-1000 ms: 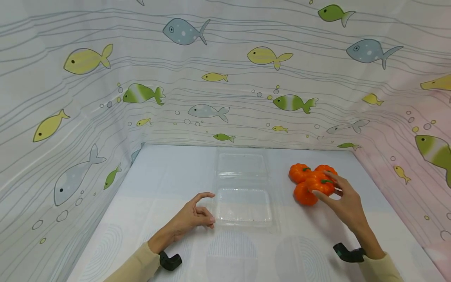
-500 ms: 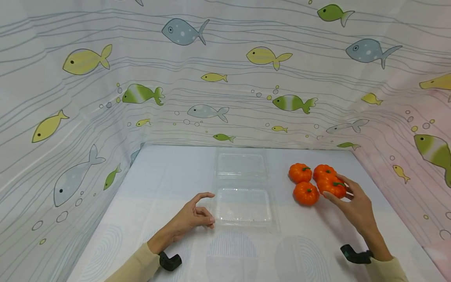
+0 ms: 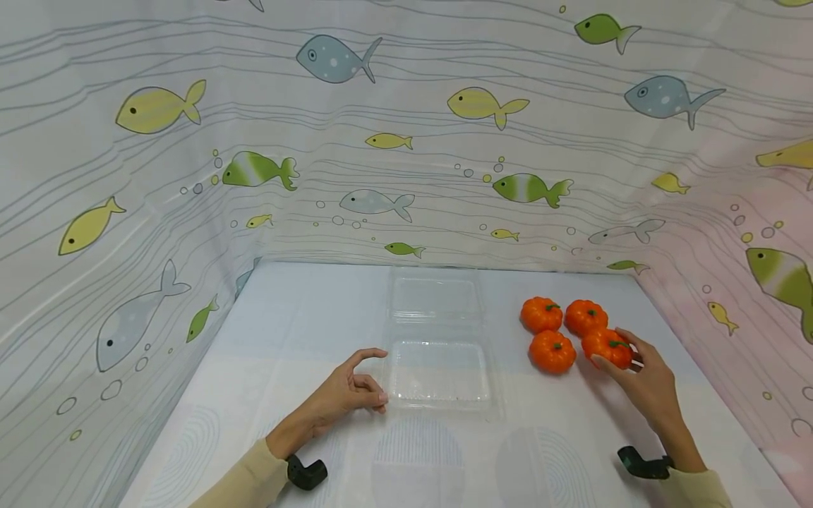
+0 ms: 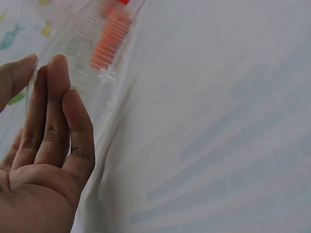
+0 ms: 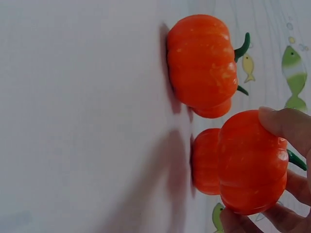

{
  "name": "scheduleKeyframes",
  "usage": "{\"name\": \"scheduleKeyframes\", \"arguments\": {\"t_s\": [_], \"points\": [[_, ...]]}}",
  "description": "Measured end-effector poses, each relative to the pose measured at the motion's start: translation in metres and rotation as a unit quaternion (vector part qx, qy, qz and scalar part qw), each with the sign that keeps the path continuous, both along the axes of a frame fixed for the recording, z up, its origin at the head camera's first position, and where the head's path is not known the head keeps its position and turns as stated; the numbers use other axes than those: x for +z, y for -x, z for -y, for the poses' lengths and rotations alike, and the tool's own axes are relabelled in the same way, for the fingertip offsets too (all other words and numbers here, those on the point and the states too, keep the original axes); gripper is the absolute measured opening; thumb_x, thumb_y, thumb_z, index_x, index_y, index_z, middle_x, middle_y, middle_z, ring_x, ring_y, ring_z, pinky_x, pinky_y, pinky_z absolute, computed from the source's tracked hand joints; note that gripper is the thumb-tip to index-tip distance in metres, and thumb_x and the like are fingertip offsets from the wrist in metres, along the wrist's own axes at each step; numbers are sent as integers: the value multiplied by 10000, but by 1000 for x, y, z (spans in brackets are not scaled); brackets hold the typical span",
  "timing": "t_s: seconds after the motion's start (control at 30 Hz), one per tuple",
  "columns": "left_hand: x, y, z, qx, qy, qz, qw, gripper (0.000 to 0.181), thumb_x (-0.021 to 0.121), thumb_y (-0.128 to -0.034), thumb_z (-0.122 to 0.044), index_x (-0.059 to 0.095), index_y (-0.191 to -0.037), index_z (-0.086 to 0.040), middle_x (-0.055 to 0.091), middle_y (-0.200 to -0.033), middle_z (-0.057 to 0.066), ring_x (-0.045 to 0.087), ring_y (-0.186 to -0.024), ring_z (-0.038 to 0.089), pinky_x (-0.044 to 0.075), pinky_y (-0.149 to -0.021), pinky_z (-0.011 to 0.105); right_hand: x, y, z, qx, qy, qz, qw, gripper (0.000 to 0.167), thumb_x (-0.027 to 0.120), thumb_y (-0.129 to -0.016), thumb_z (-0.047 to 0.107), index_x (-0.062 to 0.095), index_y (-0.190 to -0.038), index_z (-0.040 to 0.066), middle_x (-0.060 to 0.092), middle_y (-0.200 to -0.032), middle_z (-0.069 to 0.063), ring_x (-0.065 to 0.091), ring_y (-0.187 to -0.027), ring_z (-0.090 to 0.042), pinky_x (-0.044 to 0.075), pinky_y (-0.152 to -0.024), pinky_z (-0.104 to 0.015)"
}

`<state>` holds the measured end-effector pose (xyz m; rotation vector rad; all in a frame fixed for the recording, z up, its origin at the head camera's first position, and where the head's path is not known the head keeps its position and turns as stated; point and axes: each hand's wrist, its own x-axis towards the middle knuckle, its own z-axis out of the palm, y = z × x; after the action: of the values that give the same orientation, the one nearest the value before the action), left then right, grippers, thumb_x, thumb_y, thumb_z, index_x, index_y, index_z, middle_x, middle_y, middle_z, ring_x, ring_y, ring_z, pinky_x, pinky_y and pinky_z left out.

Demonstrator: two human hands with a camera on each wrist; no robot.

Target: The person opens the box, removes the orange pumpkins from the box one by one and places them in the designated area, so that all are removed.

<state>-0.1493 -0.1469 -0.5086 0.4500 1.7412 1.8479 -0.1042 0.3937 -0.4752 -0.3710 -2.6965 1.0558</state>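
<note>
In the head view, my right hand [image 3: 648, 381] grips an orange toy pumpkin [image 3: 605, 347] with a green stem, thumb on the near side and fingers on the far side. The right wrist view shows this pumpkin [image 5: 252, 165] slightly off the table, its shadow apart from it. Several like it stand close by, among them a front left pumpkin [image 3: 552, 352], a back left pumpkin [image 3: 541, 315] and a back right pumpkin [image 3: 586, 317]. My left hand [image 3: 346, 388] rests at the left rim of a clear plastic clamshell container [image 3: 438, 408], fingers loosely bent and touching its edge.
The container's lid [image 3: 435, 296] lies folded back toward the rear wall. A pale patterned cloth [image 3: 419, 458] covers the table. Fish-printed curtains [image 3: 406, 162] enclose the back and both sides.
My right hand has moved right and toward me with its pumpkin, from over the other pumpkins to their front right side, and lower. The left hand and container stay put.
</note>
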Motion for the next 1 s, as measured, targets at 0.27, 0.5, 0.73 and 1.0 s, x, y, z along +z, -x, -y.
{"name": "scheduleKeyframes", "arguments": {"t_s": [0.27, 0.5, 0.73, 1.0], "points": [[0, 0, -2, 3, -19, 14, 10000, 870, 807, -895, -76, 286, -1586, -158, 731, -943, 143, 731, -868, 322, 574, -849, 429, -14, 3, -7, -178, 28, 361, 9992, 922, 719, -928, 550, 326, -1594, 46, 298, -1547, -374, 375, -1307, -567, 404, -1007, -713], [1, -1, -1, 31, 34, 8, 10000, 869, 817, -888, -89, 301, -1582, -176, 730, -946, 151, 731, -874, 330, 572, -851, 434, -20, 5, -10, -107, 38, 451, 9989, 921, 704, -937, 556, 321, -1591, 34, 297, -1533, -391, 392, -1270, -579, 421, -985, -716], [0, -1, 0, 46, 69, -1, 10000, 872, 816, -890, -89, 295, -1585, -173, 727, -946, 156, 732, -875, 340, 572, -854, 441, -23, 9, -11, -46, 14, 612, 9981, 940, 702, -931, 574, 312, -1592, 31, 292, -1534, -393, 386, -1281, -576, 413, -1003, -714], [1, -2, 0, 70, 62, 24, 10000, 885, 824, -882, -93, 294, -1587, -167, 727, -947, 163, 732, -872, 339, 573, -857, 443, -20, 11, -11, 109, -62, 720, 9973, 946, 710, -934, 556, 299, -1589, 12, 298, -1522, -408, 386, -1291, -588, 392, -1009, -728]]}}
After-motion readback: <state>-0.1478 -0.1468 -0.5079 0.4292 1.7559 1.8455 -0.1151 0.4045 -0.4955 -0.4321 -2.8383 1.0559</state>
